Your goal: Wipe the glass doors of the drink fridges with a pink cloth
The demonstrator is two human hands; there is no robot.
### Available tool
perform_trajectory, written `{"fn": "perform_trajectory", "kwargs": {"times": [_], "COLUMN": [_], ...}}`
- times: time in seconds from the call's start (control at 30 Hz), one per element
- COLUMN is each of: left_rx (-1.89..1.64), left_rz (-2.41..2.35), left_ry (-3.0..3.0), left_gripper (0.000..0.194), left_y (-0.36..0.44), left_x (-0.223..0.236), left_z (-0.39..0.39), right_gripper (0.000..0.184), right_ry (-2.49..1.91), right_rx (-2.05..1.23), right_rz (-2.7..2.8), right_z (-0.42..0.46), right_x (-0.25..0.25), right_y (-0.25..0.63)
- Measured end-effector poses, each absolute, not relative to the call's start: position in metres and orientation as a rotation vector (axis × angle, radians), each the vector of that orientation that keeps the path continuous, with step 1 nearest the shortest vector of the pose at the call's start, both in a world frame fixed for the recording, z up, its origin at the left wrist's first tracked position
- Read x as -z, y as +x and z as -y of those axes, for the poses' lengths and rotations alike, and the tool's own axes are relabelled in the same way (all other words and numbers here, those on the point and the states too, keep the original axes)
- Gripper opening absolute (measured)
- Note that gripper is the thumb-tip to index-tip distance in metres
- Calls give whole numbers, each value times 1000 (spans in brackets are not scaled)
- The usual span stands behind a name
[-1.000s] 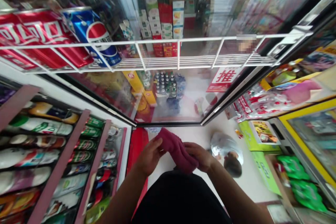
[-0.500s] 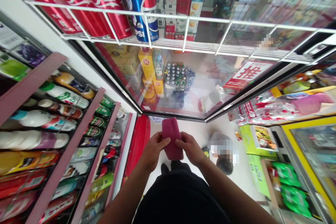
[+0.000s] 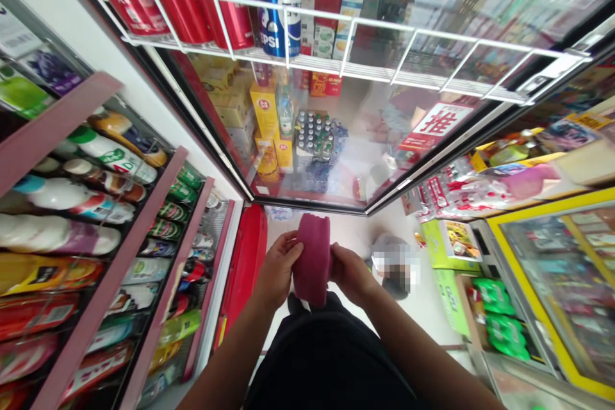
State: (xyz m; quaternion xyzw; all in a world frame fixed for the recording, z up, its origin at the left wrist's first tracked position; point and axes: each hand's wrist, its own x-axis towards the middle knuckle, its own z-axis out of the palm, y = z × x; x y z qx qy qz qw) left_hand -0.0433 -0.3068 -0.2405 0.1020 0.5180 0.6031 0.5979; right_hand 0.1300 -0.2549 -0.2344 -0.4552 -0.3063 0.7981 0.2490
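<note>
A folded maroon cloth (image 3: 312,262) is held upright in front of my body, low in the middle of the view. My left hand (image 3: 278,268) grips its left edge, thumb on the near face and fingers behind. On the other side, my right hand (image 3: 352,272) pinches the right edge; its fingertips are partly hidden behind the cloth. Beyond the cloth stands an open glass cooler door (image 3: 336,186), apart from both hands. A white wire rack (image 3: 317,64) on the door holds red cola cans (image 3: 175,9) and a blue Pepsi can (image 3: 280,13).
Shelves of bottles and cans with pink rails (image 3: 103,282) line the left. A red panel (image 3: 247,256) stands low by the cooler. Right of me, a person (image 3: 391,253) is low near the floor, beside green boxes (image 3: 446,250) and a yellow-framed cabinet (image 3: 533,269).
The cloth has turned and looks larger and thicker, still between both hands. My view has shifted, so the rack and cans sit higher and the right-hand goods further left.
</note>
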Motion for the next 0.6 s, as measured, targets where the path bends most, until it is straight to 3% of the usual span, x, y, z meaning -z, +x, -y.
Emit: {"fn": "perform_trajectory", "kwargs": {"times": [0.17, 0.3, 0.5, 0.6], "left_rx": [-1371, -1306, -1351, -1360], "left_rz": [-1249, -1332, -1557, -1561], "left_ry": [308, 448, 599, 586], "left_gripper": [52, 44, 51, 42], "left_y": [-28, -15, 0, 6], "left_x": [240, 233, 217, 214], "left_z": [311, 318, 323, 319], "right_gripper": [34, 28, 11, 7], "right_ry": [-1247, -1249, -1246, -1199], "right_rx": [-2113, -2030, -1951, -1943], "right_rz": [825, 880, 992, 997], "right_z": [270, 273, 258, 249], "right_x": [224, 230, 242, 242], "right_y": [138, 141, 142, 147]}}
